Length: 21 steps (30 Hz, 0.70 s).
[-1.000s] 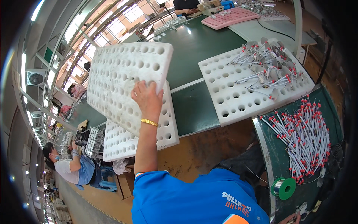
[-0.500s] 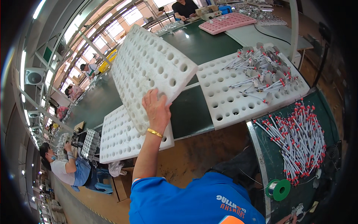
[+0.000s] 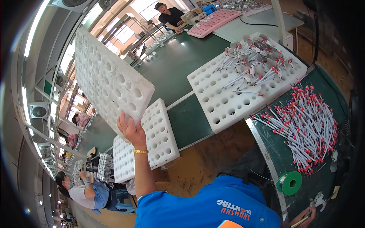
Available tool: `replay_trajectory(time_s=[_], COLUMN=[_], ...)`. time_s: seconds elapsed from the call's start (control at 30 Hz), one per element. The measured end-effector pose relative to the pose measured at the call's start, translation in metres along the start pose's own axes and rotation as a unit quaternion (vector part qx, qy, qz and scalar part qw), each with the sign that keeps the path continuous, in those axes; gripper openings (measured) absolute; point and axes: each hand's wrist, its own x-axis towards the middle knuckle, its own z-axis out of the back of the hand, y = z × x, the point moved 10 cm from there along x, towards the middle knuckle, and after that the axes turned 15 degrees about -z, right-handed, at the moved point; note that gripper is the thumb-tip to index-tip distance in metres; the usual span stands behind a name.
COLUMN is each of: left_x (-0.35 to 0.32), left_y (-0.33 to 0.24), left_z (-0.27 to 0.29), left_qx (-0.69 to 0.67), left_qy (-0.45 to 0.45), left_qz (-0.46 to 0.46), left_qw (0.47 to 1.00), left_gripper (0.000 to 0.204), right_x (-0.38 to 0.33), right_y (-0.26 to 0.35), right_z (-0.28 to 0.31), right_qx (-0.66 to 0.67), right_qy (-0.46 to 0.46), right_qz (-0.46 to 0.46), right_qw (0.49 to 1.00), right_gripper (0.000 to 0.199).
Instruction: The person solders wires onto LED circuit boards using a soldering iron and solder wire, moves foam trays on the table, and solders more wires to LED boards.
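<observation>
Your left hand (image 3: 132,131) has carried the white foam board (image 3: 110,81) leftward since half a second ago: its near right corner, which then stuck out past the right side of the lower board (image 3: 161,131), now hangs to the left of that side. You have also tipped it steeper, so it stands raised on a slant and its holed face looks narrower. Your fingers are gripping its near edge, and the gold bracelet (image 3: 140,151) sits on that wrist. Behind it, the lower board lies flat on the green worktop (image 3: 190,121), partly hidden; you can't tell whether the two touch.

Your right hand (image 3: 304,217) shows a little more at the lower right than it did. Its fingertips are at a grey metal piece (image 3: 319,199), and a thin tan stick (image 3: 300,222) runs along the hand; whether it grips either is too small to tell.

To your right, another holed board (image 3: 218,98) keeps its pile of grey metal pieces with wires (image 3: 258,62), as before. The heap of white wires with red ends (image 3: 308,125) and the green spool (image 3: 297,187) also remain beside each other on the side worktop (image 3: 279,155). Across from you, the head of the person in black (image 3: 173,18) has come into view.
</observation>
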Motion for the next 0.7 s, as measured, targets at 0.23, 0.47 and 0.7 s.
replay_trajectory(time_s=[0.23,0.47,0.7], left_x=[0.002,-0.006,0.0], left_y=[-0.017,-0.025,-0.041], left_z=[-0.022,-0.046,-0.062], left_qx=[-0.022,-0.039,-0.076], left_qy=[0.041,0.095,0.102], left_qz=[-0.013,-0.029,-0.042], left_qw=[0.999,0.994,0.991], left_gripper=[0.021,0.023,0.026], right_x=[0.0,-0.002,-0.013], right_y=[0.006,-0.006,-0.025], right_z=[-0.004,-0.004,-0.007], right_qx=[-0.023,-0.058,-0.081], right_qy=[0.003,0.011,0.01], right_qz=[0.037,0.022,0.025], right_qw=[0.999,0.998,0.996], right_gripper=[0.013,0.013,0.022])
